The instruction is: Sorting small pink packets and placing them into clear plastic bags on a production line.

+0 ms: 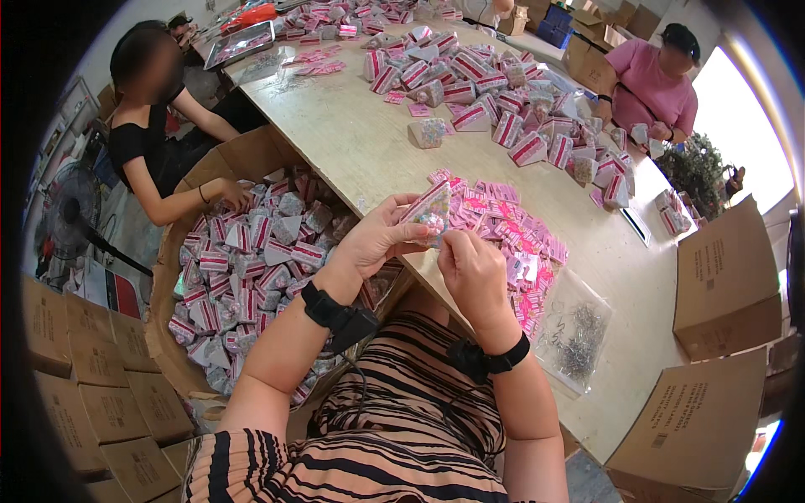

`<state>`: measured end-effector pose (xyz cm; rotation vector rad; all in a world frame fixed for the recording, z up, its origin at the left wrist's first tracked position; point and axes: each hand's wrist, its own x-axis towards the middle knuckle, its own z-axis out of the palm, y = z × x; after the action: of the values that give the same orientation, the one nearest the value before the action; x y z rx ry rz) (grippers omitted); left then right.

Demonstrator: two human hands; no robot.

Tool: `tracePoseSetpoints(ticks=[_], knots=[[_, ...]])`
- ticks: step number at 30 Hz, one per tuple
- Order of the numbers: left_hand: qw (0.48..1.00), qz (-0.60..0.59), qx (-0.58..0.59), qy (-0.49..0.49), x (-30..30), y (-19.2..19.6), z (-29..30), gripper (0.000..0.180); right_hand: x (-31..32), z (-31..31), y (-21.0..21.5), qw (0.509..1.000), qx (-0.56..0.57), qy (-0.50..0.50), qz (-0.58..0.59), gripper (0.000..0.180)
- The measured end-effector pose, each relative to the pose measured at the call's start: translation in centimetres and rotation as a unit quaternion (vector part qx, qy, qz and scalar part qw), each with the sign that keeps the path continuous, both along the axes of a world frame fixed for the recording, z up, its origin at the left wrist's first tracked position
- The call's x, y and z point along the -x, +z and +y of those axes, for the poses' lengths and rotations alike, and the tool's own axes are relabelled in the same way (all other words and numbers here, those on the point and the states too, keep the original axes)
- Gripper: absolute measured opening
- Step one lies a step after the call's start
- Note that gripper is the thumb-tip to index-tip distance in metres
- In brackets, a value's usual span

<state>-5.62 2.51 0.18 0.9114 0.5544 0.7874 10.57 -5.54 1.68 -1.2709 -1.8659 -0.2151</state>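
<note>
Both hands up over the desk (369,159) edge, working one small packet. Left hand (377,239) grip clamped on a small clear packet with pink header card (429,210), thumb on the near face, fingers behind it. Right hand (471,272) grip pinched together at the packet's lower right corner, just below the left grip; can't tell what exactly it pinches there. Packet is tilted, held off the desk surface.

Just beyond the grip: loose heap of pink header cards (511,243) lying flat on the desk. Right of the right hand, near the desk edge: clear plastic bag of small metal pieces (574,335). Far past the grip: big pile of finished triangular packets (495,92).

Left of the left hand, below desk level: open cardboard box (243,159) full of the same packets. Another person's hand (235,194) rests in that box. A second person in a pink shirt (650,84) at the far right desk edge. Black bands on both wrists.
</note>
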Motion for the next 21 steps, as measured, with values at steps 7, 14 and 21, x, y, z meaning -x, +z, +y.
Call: tracePoseSetpoints(ticks=[7, 14, 21], knots=[[1.0, 0.012, -0.004, 0.015, 0.1, 0.3, -0.2, 0.065, 0.1, -0.2, 0.1, 1.0, 0.0, -0.007, -0.01, 0.014], [0.998, 0.033, -0.029, 0.043, 0.1, 0.2, -0.4, 0.063, -0.1, -0.4, 0.0, 1.0, 0.012, -0.006, -0.023, 0.013], [0.991, 0.06, -0.078, 0.086, -0.1, 0.8, -1.1, 0.062, -0.1, -0.6, 0.0, 0.997, 0.016, -0.026, -0.069, 0.012]])
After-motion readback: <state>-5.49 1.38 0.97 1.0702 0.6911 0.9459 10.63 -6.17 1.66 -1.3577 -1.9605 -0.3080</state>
